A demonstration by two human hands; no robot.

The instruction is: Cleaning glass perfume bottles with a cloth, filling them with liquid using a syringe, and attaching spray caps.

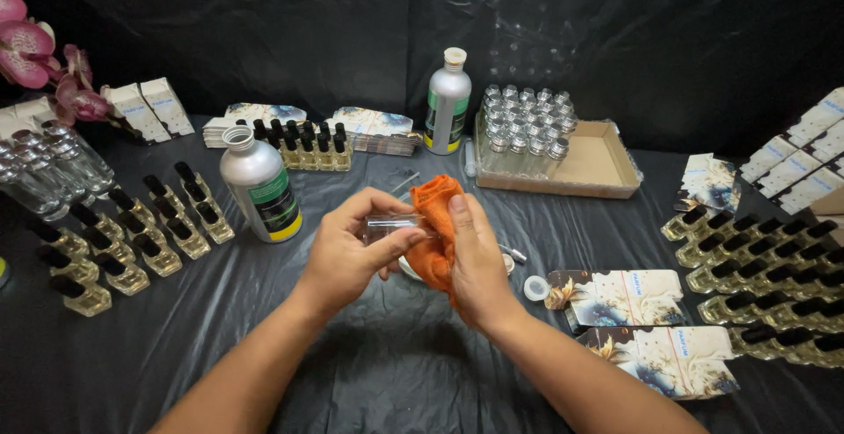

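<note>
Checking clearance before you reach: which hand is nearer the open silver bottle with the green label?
Left. The left hand sits just right of the silver bottle, holding a small clear bottle; the right hand, with the orange cloth, is farther right.

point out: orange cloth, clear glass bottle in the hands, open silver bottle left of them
orange cloth (432,223): head view, on the bunched upper fold.
clear glass bottle (391,223): head view, on its side wall between the fingers.
open silver bottle (258,189): head view, on the body above the green label.

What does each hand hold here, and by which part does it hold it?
The left hand holds a small clear glass bottle by its sides. The right hand holds an orange cloth, bunched against the bottle's end.
</note>
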